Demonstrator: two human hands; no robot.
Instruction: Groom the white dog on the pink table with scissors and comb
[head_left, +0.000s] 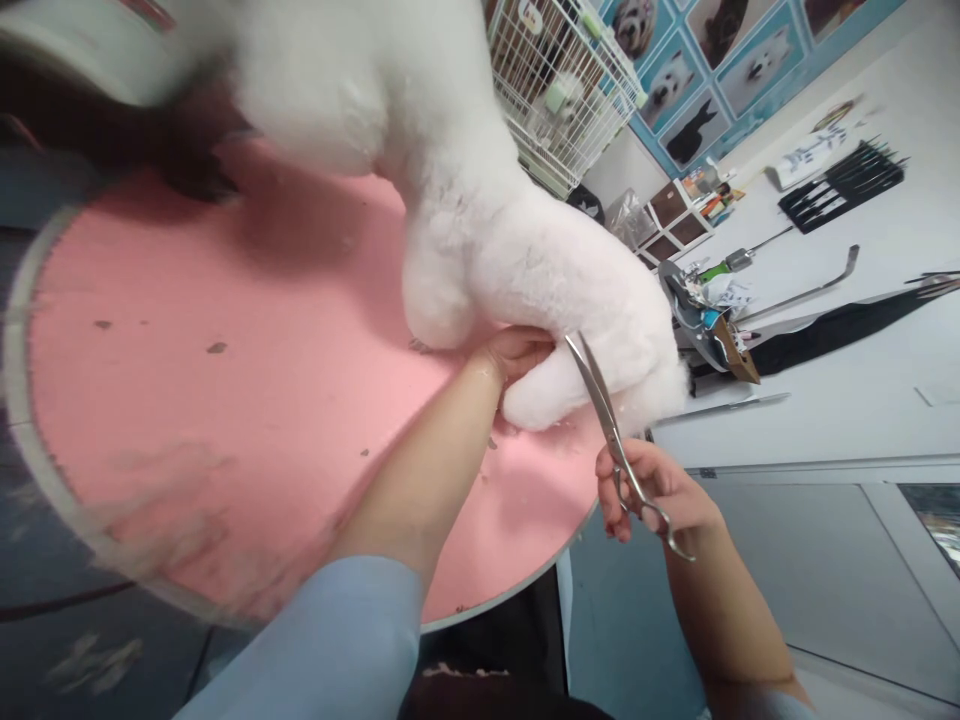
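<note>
- Left hand (523, 350) tucked in by the white dog's (577, 265) leg, fingers partly hidden: can't tell its grip. Right hand (667, 490), fingers curled round the curved scissors (609, 430), blades slightly parted!
- Pink table (225, 420) beneath: round, flat, chipped, wispy hair strewn about.
- Up on it, the dog: dense, cottony coat, plump rounded leg.
- Slim, shiny metal scissors, tips overlapping the leg; I'd favour shallow, coat-following snips, well clear of those fingers.

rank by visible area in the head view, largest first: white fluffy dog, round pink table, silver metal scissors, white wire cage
1. Round pink table
2. White fluffy dog
3. White wire cage
4. Silver metal scissors
</note>
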